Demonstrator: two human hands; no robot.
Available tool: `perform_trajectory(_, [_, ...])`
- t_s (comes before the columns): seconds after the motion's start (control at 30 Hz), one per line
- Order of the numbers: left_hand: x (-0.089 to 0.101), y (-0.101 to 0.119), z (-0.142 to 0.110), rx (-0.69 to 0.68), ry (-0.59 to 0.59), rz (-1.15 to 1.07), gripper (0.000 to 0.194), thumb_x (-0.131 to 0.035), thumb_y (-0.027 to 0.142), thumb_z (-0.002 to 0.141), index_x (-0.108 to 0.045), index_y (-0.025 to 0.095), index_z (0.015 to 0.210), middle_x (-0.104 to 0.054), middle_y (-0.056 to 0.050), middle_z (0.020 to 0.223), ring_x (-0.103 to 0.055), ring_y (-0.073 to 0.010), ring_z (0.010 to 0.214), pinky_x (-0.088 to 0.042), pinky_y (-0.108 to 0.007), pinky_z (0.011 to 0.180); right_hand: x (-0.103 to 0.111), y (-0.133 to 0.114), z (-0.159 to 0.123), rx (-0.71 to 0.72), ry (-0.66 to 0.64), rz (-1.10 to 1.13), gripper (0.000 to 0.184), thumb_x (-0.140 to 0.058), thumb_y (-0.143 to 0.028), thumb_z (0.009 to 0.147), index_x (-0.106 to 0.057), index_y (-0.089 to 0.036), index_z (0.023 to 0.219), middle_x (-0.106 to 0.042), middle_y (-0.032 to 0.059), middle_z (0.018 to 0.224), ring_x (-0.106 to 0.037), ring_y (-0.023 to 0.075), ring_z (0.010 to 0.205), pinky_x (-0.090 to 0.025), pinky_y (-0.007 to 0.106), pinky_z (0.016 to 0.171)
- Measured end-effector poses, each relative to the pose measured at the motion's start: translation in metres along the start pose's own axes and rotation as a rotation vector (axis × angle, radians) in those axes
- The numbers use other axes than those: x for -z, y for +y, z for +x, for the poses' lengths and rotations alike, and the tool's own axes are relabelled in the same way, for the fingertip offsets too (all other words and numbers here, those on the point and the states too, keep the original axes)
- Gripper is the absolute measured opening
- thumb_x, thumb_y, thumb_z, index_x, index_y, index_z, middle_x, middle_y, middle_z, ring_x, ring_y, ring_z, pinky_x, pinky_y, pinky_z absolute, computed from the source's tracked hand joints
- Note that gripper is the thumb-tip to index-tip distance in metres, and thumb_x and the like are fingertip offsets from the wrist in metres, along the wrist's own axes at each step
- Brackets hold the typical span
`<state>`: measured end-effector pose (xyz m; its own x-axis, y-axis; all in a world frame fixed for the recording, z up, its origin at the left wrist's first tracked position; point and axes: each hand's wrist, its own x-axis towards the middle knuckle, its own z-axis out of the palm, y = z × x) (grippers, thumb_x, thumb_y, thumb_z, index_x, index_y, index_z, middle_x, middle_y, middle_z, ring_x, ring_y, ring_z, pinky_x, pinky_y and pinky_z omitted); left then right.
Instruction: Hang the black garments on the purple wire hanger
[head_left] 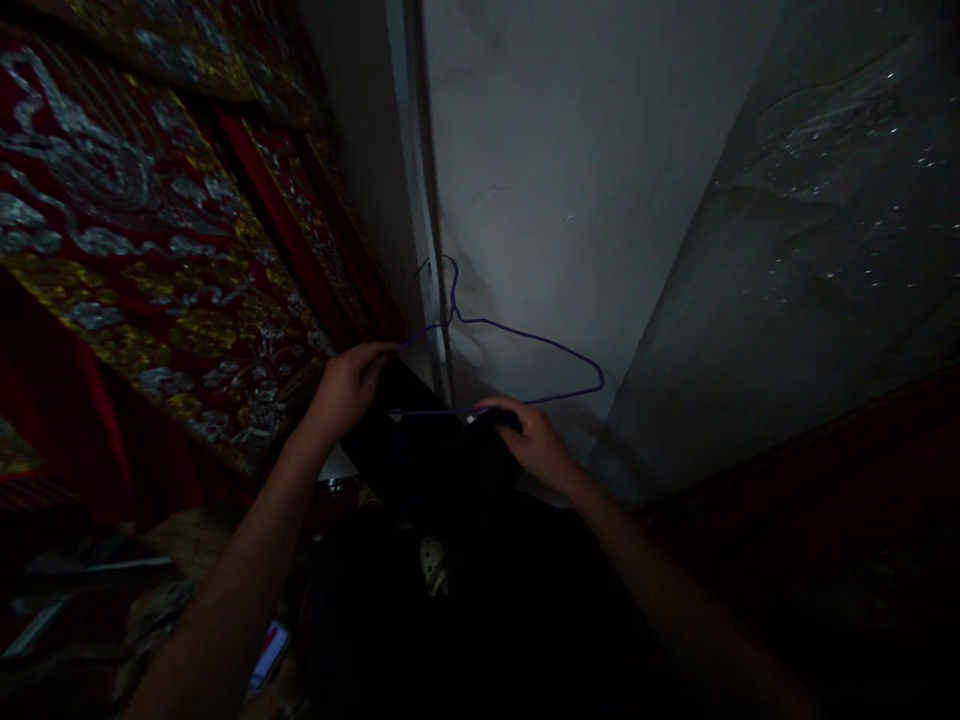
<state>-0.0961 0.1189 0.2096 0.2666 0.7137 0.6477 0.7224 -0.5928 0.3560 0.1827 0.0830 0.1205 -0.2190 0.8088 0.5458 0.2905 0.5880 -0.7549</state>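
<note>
A thin purple wire hanger (525, 340) is held up in front of a pale wall. My left hand (346, 388) is closed on the hanger's left shoulder. My right hand (534, 442) is closed round the hanger's bottom bar together with a fold of black cloth (442, 470). The black cloth hangs down from the bar between my two forearms into deep shadow.
Red fabric with gold and silver embroidery (135, 250) fills the left side. A grey sparkly sheer fabric (810, 260) hangs at the right. A pale wall (570, 180) with a vertical strip lies behind. Dim clutter and a small lit object (268, 652) lie at the lower left.
</note>
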Motion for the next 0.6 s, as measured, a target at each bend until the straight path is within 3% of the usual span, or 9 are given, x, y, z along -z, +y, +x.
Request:
perform_trajectory(0.1, [-0.001, -0.011, 0.001, 0.041, -0.076, 0.019, 0.034, -0.043, 0.028, 0.096, -0.069, 0.020, 0.115, -0.076, -0.007, 0.110, -0.070, -0.0235, 0.101, -0.052, -0.033, 0.095, 0.032, -0.003, -0.005, 0.021, 0.171, -0.140, 0.049, -0.056, -0.020, 0.086, -0.061, -0.025, 0.135, -0.070, 0.0071, 0.125, -0.069, 0.0229, 0.107, -0.054, 0.035, 0.093])
perform_trajectory(0.17, [-0.001, -0.014, 0.000, 0.077, -0.120, 0.030, 0.036, -0.042, 0.029, 0.096, -0.068, 0.020, 0.119, -0.077, -0.007, 0.106, -0.072, -0.0231, 0.094, -0.053, -0.033, 0.089, 0.058, 0.001, -0.001, -0.029, 0.363, -0.208, 0.061, -0.061, -0.021, 0.084, -0.052, -0.022, 0.144, -0.072, 0.0097, 0.121, -0.071, 0.0238, 0.097, -0.057, 0.035, 0.083])
perform_trajectory(0.23, [-0.001, -0.012, 0.000, 0.076, -0.139, 0.025, 0.037, -0.043, 0.030, 0.096, -0.069, 0.020, 0.120, -0.077, -0.007, 0.104, -0.072, -0.0235, 0.092, -0.054, -0.033, 0.088, 0.081, 0.008, 0.009, -0.078, 0.458, -0.234, 0.061, -0.064, -0.025, 0.082, -0.055, -0.019, 0.142, -0.075, 0.0103, 0.110, -0.071, 0.0243, 0.090, -0.058, 0.036, 0.078])
perform_trajectory(0.33, [-0.001, -0.008, -0.002, 0.038, -0.060, 0.012, 0.035, -0.047, 0.032, 0.094, -0.073, 0.019, 0.114, -0.077, -0.007, 0.109, -0.072, -0.0248, 0.097, -0.053, -0.034, 0.093, 0.111, 0.011, 0.028, -0.138, 0.326, -0.169, 0.041, -0.070, -0.035, 0.078, -0.074, -0.014, 0.113, -0.077, 0.0098, 0.095, -0.072, 0.0246, 0.085, -0.057, 0.036, 0.075])
perform_trajectory(0.43, [0.004, -0.006, -0.007, 0.016, 0.096, -0.007, 0.031, -0.051, 0.033, 0.093, -0.076, 0.021, 0.108, -0.077, -0.006, 0.106, -0.071, -0.0230, 0.098, -0.052, -0.034, 0.095, 0.134, 0.004, 0.042, -0.252, 0.104, -0.021, 0.035, -0.079, -0.045, 0.069, -0.077, -0.016, 0.087, -0.076, 0.0075, 0.080, -0.070, 0.0216, 0.070, -0.055, 0.032, 0.063])
perform_trajectory(0.53, [0.013, -0.008, -0.010, 0.018, 0.294, -0.026, 0.025, -0.061, 0.036, 0.090, -0.076, 0.021, 0.104, -0.072, -0.005, 0.112, -0.067, -0.0217, 0.105, -0.051, -0.034, 0.098, 0.147, -0.003, 0.049, -0.402, 0.020, 0.156, 0.037, -0.086, -0.046, 0.060, -0.076, -0.017, 0.079, -0.076, 0.0073, 0.075, -0.068, 0.0196, 0.060, -0.052, 0.029, 0.055])
perform_trajectory(0.6, [0.015, -0.011, -0.008, 0.062, 0.326, -0.040, 0.027, -0.065, 0.039, 0.087, -0.074, 0.020, 0.104, -0.070, -0.006, 0.116, -0.065, -0.0222, 0.107, -0.049, -0.035, 0.099, 0.142, -0.002, 0.053, -0.468, 0.019, 0.251, 0.038, -0.087, -0.048, 0.059, -0.076, -0.017, 0.078, -0.076, 0.0085, 0.076, -0.068, 0.0212, 0.059, -0.054, 0.032, 0.055])
